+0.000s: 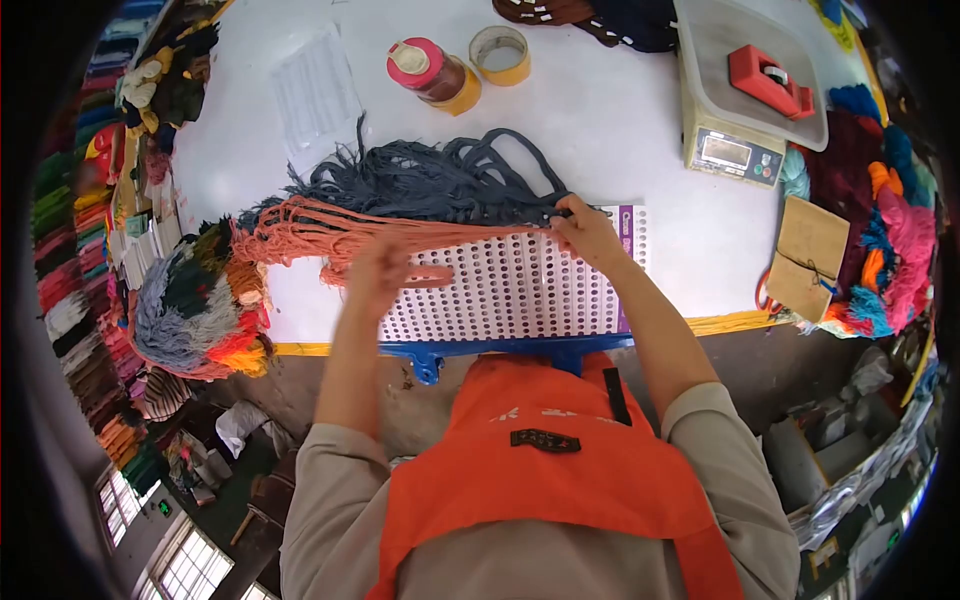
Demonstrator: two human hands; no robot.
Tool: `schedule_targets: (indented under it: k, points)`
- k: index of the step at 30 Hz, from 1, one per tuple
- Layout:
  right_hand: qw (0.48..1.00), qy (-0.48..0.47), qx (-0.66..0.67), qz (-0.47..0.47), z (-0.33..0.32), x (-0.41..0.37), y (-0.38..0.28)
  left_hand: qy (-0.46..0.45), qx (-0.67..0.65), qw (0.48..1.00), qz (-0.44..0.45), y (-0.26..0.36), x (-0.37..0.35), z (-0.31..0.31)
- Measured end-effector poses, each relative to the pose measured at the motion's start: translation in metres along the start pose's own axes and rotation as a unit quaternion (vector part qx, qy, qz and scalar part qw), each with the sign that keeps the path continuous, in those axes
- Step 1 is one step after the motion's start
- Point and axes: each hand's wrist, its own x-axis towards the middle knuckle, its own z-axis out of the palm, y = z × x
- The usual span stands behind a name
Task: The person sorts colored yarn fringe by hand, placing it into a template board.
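Observation:
My right hand (588, 235) is pinched on the ends of coral yarn strands (450, 236) near the right side of a white card with rows of holes (490, 290). The strands run left from there across the card's upper part, into a loose coral bundle. My left hand (378, 272) is smeared by motion beside these strands, over the card's left part, and its fingers cannot be made out. A coral loop (430, 276) sticks out to the right of it. Behind the coral yarn lies a tangled dark blue-grey yarn bundle (400, 175), reaching to my right fingers.
A blue bar (480, 347) runs along the table's front edge. Mixed yarn (195, 310) hangs at the left corner. Farther back are a pink-lidded jar (425, 70), a tape roll (500, 55) and a scale (735, 150) carrying a red tape dispenser (768, 82). Colourful yarn (885, 240) lies right.

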Motion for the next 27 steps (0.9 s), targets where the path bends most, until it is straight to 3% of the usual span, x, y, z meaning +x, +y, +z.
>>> schedule_targets:
  k: [2, 4, 6, 7, 9, 11, 12, 13, 14, 16, 18, 20, 21, 27]
  points:
    - [1.0, 0.005, -0.013, -0.004, 0.001, 0.001, 0.0, -0.02, -0.158, 0.987, 0.026, 0.047, -0.02, -0.045]
    - [1.0, 0.006, -0.028, -0.005, 0.002, -0.002, -0.004, 0.104, -0.18, 0.967, 0.144, 0.076, -0.039, -0.059]
    - [0.999, 0.012, -0.03, -0.008, 0.005, -0.004, -0.006, 0.26, 0.076, 0.916, 0.296, 0.078, -0.046, -0.07]
    - [0.999, 0.022, -0.042, -0.007, 0.006, -0.006, -0.008, 0.259, 0.074, 0.916, 0.299, 0.076, -0.051, -0.068]
    - [0.995, 0.058, -0.083, -0.003, 0.014, -0.01, -0.009, 0.264, 0.211, 0.905, 0.259, 0.061, -0.065, -0.054]
    - [0.979, 0.108, -0.168, -0.04, 0.025, -0.013, -0.004, 0.105, 0.163, 0.955, 0.225, 0.038, -0.074, -0.035]
    - [0.971, 0.115, -0.21, -0.021, 0.032, -0.019, -0.01, 0.073, 0.158, 0.964, 0.199, 0.031, -0.087, -0.006]
    - [0.966, 0.162, -0.191, -0.065, 0.044, -0.025, -0.009, 0.061, 0.128, 0.974, 0.177, 0.02, -0.091, 0.011]
    - [0.957, 0.208, -0.171, -0.108, 0.056, -0.033, -0.01, -0.02, 0.08, 0.979, 0.188, 0.012, -0.093, 0.017]
    - [0.965, 0.213, -0.049, -0.142, 0.076, -0.058, -0.04, -0.16, -0.068, 0.971, 0.163, 0.019, -0.119, 0.051]
    - [0.969, 0.155, 0.1, -0.163, 0.092, -0.103, -0.091, -0.221, -0.117, 0.952, 0.178, 0.015, -0.133, 0.055]
    - [0.953, 0.065, 0.253, -0.152, 0.108, -0.147, -0.135, -0.252, -0.125, 0.943, 0.177, 0.013, -0.151, 0.058]
    - [0.952, 0.035, 0.26, -0.158, 0.115, -0.166, -0.152, -0.262, -0.129, 0.939, 0.179, 0.012, -0.159, 0.058]
    - [0.954, 0.023, 0.158, -0.254, 0.155, -0.214, -0.191, -0.213, 0.059, 0.953, 0.206, 0.012, -0.221, 0.064]
